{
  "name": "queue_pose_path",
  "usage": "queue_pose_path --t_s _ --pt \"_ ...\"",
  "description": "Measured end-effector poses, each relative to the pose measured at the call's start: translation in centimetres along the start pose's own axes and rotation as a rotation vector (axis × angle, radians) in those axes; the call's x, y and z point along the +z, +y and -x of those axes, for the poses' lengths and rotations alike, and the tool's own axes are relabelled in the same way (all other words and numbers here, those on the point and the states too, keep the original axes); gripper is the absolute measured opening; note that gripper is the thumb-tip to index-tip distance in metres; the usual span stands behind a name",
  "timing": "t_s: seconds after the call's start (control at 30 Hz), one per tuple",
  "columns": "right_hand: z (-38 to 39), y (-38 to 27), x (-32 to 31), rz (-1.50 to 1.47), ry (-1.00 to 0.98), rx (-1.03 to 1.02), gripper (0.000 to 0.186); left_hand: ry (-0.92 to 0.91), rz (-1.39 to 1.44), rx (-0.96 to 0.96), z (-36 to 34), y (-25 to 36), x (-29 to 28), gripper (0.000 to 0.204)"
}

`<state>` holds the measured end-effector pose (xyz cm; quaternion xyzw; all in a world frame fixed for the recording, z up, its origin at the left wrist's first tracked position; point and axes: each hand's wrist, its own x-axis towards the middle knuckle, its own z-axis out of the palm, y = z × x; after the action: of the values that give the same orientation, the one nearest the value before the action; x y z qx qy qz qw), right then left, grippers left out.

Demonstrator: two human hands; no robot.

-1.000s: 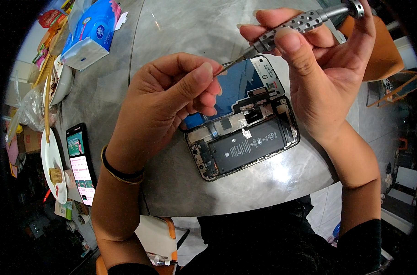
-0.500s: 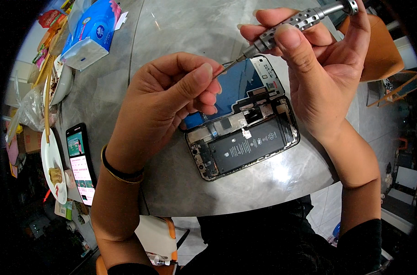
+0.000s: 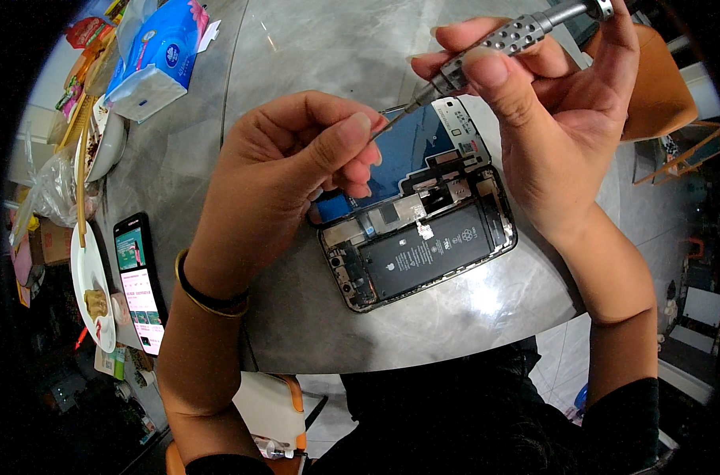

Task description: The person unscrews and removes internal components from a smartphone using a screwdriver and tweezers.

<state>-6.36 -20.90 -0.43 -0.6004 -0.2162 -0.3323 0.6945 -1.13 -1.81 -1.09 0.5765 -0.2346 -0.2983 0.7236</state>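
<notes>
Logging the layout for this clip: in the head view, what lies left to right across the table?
White plate → lit phone → left hand → opened phone → right hand holding the metal screwdriver.

Bare forearms, dark sleeves pushed up near the elbows, dark top, and a thin black band (image 3: 211,294) on the left wrist.

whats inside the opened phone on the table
Inside the opened black smartphone lie a black rectangular battery, silver metal shields and a blue board. The left hand covers its upper left part.
</notes>
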Motion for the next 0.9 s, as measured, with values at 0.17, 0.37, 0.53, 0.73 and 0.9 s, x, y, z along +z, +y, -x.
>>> queue_pose_path --t_s 0.17,0.37,0.53,0.73,0.9 --pt "-0.03 -0.06 -0.01 -0.006 0.003 -0.003 0.092 0.015 -0.073 0.016 0.01 0.12 0.08 0.020" --pt "-0.16 -0.01 -0.09 -0.021 0.015 -0.015 0.092 0.000 -0.080 0.040 -0.03 0.00 -0.01 0.019" --pt "-0.22 0.03 -0.41 -0.011 0.009 -0.025 0.094 0.021 -0.097 0.042 0.01 0.06 0.11 0.019" --pt "0.03 0.04 -0.17 -0.007 0.002 -0.012 0.092 0.054 -0.083 0.050 -0.04 -0.23 -0.14 0.020" --pt "0.00 -0.08 -0.10 -0.002 -0.007 -0.005 0.090 0.082 -0.079 0.061 -0.08 -0.40 -0.18 0.020"
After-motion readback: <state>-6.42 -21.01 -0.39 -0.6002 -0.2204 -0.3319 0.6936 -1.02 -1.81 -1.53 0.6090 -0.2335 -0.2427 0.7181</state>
